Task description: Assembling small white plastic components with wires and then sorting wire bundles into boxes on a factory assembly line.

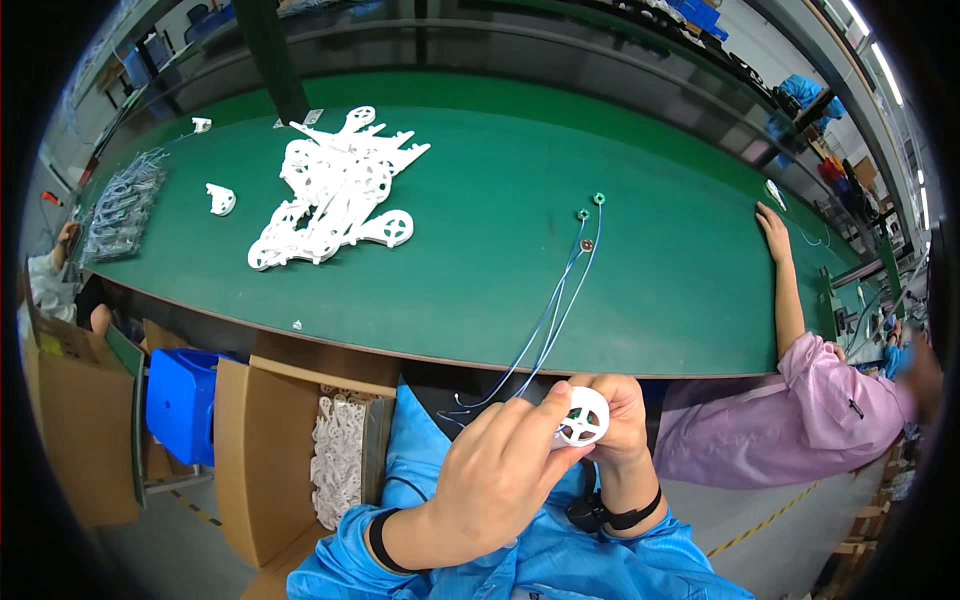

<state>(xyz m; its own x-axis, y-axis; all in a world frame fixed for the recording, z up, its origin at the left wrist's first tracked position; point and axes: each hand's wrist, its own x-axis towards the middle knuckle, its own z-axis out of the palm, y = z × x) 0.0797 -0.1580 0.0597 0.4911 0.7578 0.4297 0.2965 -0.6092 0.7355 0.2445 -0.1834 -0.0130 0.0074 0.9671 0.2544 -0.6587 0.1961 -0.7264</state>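
Observation:
Close to my body, just off the bench's front edge, both hands hold one white plastic part (598, 407) with a round, spoked end. My left hand (500, 465) grips it from the left with thumb and fingers closed. Round its far right side my right hand (625, 415) is wrapped. A bit of green shows through the spokes. Thin blue and white wires (552, 318) run over the bench edge near my left fingers; whether they join the held part is hidden. At their far ends lie small round green discs (599, 199) and a brownish one (587, 246).
A heap of white plastic parts (340, 185) lies on the green bench (480, 270), with a single part (220, 199) to its left. Bundled wires (125, 205) sit far left. Below stand an open cardboard box (245, 460) and a blue bin (180, 405). A co-worker's arm (787, 290) rests at right.

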